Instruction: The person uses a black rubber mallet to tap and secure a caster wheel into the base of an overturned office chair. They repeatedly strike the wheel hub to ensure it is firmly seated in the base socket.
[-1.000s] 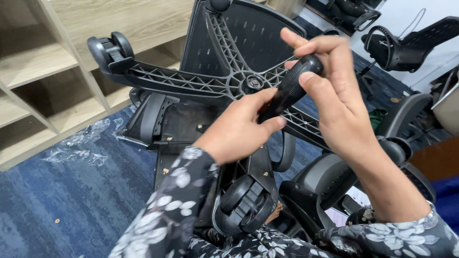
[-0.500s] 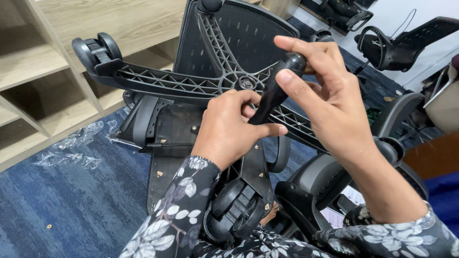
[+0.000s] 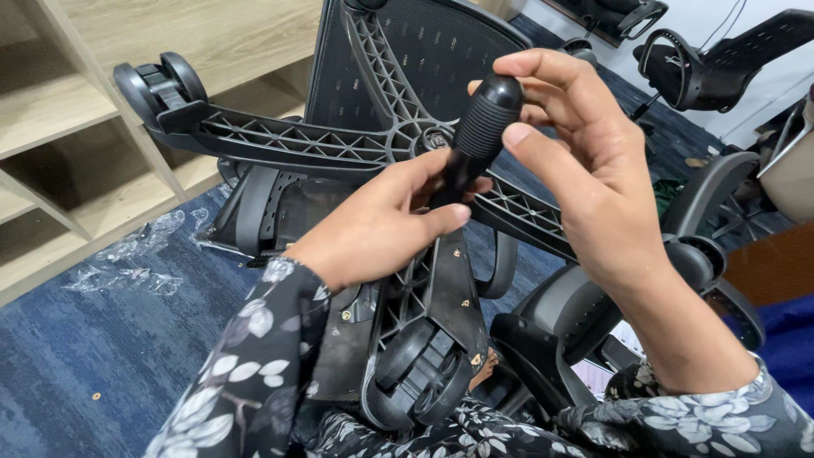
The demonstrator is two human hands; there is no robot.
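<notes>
An upturned black office chair base [image 3: 280, 140] with ribbed star legs and caster wheels lies in front of me. A black ribbed cylinder [image 3: 475, 136], the gas lift cover, rises from the hub of the base. My left hand [image 3: 373, 225] grips the lower part of the cylinder near the hub. My right hand [image 3: 585, 161] wraps its fingers and thumb around the cylinder's top end. One caster [image 3: 420, 377] sits close to my lap, another caster [image 3: 161, 80] at the far left leg tip.
Light wooden shelving [image 3: 76, 127] stands at the left. Crumpled clear plastic wrap [image 3: 136, 254] lies on the blue carpet [image 3: 76, 365]. Chair armrests [image 3: 712, 182] and another black chair [image 3: 712, 59] are at the right and back right.
The view has moved closer and the cylinder now stands more upright. My right hand has shifted up over its top end; my left hand stays low on it.
</notes>
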